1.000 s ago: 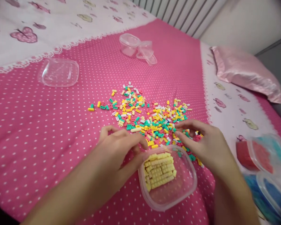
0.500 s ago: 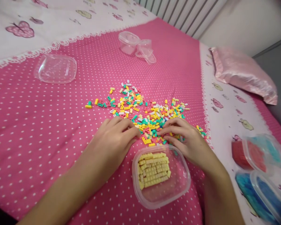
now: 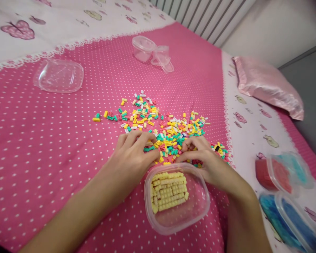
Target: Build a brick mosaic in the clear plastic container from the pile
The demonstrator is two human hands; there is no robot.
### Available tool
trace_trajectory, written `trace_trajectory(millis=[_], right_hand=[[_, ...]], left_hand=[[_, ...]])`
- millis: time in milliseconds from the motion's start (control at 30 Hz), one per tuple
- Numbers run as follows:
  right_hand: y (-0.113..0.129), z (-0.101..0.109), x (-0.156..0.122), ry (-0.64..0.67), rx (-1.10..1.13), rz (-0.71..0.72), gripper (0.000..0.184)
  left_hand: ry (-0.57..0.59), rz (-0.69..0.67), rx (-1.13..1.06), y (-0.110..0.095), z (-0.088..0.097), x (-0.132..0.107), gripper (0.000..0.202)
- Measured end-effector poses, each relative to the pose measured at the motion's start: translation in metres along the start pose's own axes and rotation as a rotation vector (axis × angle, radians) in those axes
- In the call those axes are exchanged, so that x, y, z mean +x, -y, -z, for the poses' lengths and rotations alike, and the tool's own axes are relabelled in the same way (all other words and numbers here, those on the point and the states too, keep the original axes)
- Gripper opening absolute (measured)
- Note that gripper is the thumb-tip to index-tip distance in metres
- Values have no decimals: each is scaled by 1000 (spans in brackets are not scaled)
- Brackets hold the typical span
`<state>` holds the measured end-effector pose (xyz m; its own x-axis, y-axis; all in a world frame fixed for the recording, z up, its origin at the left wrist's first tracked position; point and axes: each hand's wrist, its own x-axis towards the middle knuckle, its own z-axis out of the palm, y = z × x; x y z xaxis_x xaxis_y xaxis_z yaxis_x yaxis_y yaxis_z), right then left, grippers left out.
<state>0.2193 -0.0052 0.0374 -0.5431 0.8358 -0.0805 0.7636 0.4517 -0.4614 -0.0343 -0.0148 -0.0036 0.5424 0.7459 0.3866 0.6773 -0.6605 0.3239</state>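
Observation:
Small toy building bricks [image 3: 171,140] in yellow, green, white and pink lie in a loose heap on the pink dotted bedspread. My left hand [image 3: 137,149] rests at the heap's near left edge, thumb and forefinger apart around some bricks. At the near right side of the heap is my right hand [image 3: 200,151], its fingers bent and its thumb apart from them. No brick shows clearly in either hand. Just in front of the heap, between my forearms, stands a clear plastic tub [image 3: 196,218]. Pale yellow bricks [image 3: 168,191] fill its left part in tight rows.
A clear lid [image 3: 60,75] lies at the far left. Clear small containers [image 3: 144,47] sit at the back. To the right are a tub with red contents [image 3: 263,174] and a tub with blue contents [image 3: 279,218]. A pink pillow [image 3: 268,84] lies beyond them.
My left thumb and forefinger have spread apart, uncovering bricks between them. The fingers of my right hand have bent back more. The view has shifted slightly.

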Motion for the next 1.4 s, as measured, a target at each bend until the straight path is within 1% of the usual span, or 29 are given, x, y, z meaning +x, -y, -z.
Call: trace_trajectory(millis=[67,200,300,400,467,500,567,633,733,800,867,967,1033,1200,1400], right_hand=[[-1,1,0,3,22,4,13],[-5,1,2,-71,74,6,11],[-3,4,3,-114,111,11,14],[10,14,-1,-209,134,-43,13],[25,20,-8,-291,121,-72,8],[34,23,-11,-315,110,-58,7],[51,23,-18,-263,120,5,12],[65,19,-24,-148,123,28,19],[76,8,-28,11,50,-28,25],[78,1,-28,63,-27,-87,24],[79,-5,-27,52,-86,-116,22],[80,-14,-26,-50,-140,-138,23],[80,-18,-26,-93,-157,-157,24],[78,-24,-24,-81,-175,-170,20],[80,-27,-18,-119,-211,-157,20]], left_hand=[[0,-4,4,-1,1,0,10],[-17,-27,57,-1,1,0,9],[-41,-34,79,-2,3,1,7],[-61,-11,57,-3,4,2,10],[-82,-6,29,-3,4,3,10],[-93,-7,15,-3,4,3,10],[-109,-11,-14,-3,5,4,12],[-133,-18,-39,-3,5,4,15],[-164,-30,-56,-3,5,6,20],[-163,-29,-58,-4,5,6,22],[-166,-23,-59,-4,6,6,23],[-166,-16,-54,-4,6,6,21],[-155,-16,-49,-4,6,5,19],[-149,-27,-44,-3,6,3,17],[-133,-25,-62,-3,7,4,19]])
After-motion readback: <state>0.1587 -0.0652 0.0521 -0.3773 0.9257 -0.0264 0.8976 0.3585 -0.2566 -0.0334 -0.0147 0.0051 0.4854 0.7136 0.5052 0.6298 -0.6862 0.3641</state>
